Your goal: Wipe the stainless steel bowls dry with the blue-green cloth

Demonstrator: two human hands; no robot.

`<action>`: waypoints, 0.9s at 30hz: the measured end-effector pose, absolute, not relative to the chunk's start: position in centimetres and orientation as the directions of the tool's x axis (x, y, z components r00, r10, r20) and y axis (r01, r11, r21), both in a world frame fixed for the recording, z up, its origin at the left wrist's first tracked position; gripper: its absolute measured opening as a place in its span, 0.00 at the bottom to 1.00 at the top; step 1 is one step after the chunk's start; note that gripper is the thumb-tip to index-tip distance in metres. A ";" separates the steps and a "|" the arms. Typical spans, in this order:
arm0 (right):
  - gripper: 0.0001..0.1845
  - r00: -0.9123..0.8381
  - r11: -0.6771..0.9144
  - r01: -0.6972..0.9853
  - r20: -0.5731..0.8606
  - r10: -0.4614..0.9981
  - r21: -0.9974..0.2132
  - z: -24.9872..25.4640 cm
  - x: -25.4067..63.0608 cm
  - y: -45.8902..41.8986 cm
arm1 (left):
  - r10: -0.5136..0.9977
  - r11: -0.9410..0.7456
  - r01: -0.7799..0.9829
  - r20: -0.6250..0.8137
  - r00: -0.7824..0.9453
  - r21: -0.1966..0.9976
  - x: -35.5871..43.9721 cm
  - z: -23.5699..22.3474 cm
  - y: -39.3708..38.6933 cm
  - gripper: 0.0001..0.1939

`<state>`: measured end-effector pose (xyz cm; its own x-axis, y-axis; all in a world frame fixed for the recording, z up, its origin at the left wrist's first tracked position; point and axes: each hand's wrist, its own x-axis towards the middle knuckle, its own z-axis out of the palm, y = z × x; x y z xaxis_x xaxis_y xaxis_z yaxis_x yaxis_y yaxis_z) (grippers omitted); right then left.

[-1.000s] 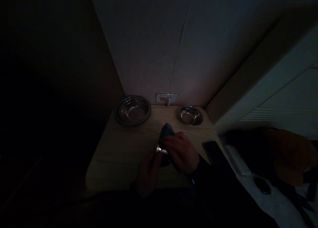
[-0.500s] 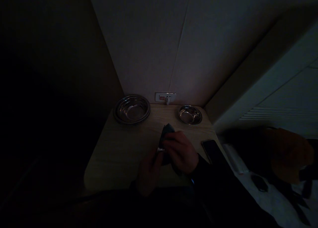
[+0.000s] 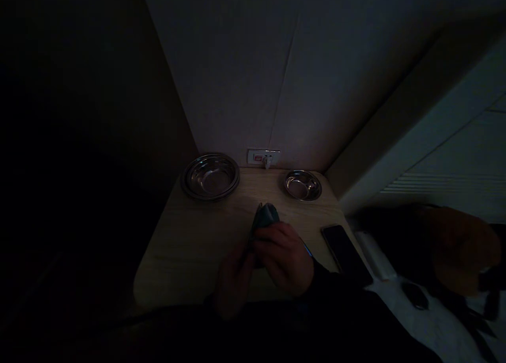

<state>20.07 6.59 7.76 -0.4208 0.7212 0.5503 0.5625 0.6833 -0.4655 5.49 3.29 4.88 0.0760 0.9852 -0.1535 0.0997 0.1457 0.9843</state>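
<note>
Both hands hold a dark teal, folded or rolled piece [image 3: 265, 215] above the wooden tabletop; it looks like a soft packet or cloth, but the dim light hides its kind. My right hand [image 3: 286, 255] is closed over its right side with bent fingers. Lower and to the left, my left hand [image 3: 234, 278] pinches its bottom end, and much of that hand is lost in shadow. The piece's top end sticks out past the right fingers, showing a paler inner edge.
Nested steel bowls [image 3: 211, 177] sit at the table's back left, and a single steel bowl [image 3: 302, 185] at the back right. A phone [image 3: 344, 253] lies along the right edge. Behind is a wall socket [image 3: 263, 157] with a plug. Dark items lie on white fabric [image 3: 430, 326] at right.
The right hand has shifted slightly down along the teal piece, and more of its top end shows, opened into a curl. More of the phone is uncovered by the right arm.
</note>
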 end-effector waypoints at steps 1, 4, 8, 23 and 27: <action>0.11 -0.412 0.685 0.569 0.563 0.717 -0.456 7.8 20.1 6.6 | 0.987 0.136 0.089 -0.143 0.078 0.987 5.5 4.9 3.3 0.15; 0.12 -0.341 0.650 0.604 0.588 0.733 -0.461 7.8 20.0 6.9 | 0.988 0.132 0.086 -0.138 0.069 0.988 5.6 5.0 3.7 0.15; 0.11 -0.437 0.694 0.558 0.550 0.712 -0.455 7.7 20.1 7.4 | 0.984 0.157 0.090 -0.163 0.066 0.984 5.7 4.9 3.8 0.15; 0.11 -0.091 0.348 0.486 0.350 0.932 -0.802 5.8 21.7 9.5 | 0.981 0.188 0.144 -0.194 0.026 0.972 4.8 4.9 2.7 0.16; 0.12 0.111 0.189 0.389 0.250 0.962 -0.902 5.0 22.6 8.8 | 0.970 0.238 0.153 -0.229 -0.078 0.959 4.5 5.3 3.1 0.17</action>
<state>22.59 8.83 5.01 0.1106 0.9620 0.2497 0.3885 0.1894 -0.9018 4.48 3.12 5.35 -0.0785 0.9704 -0.2285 0.1534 0.2383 0.9590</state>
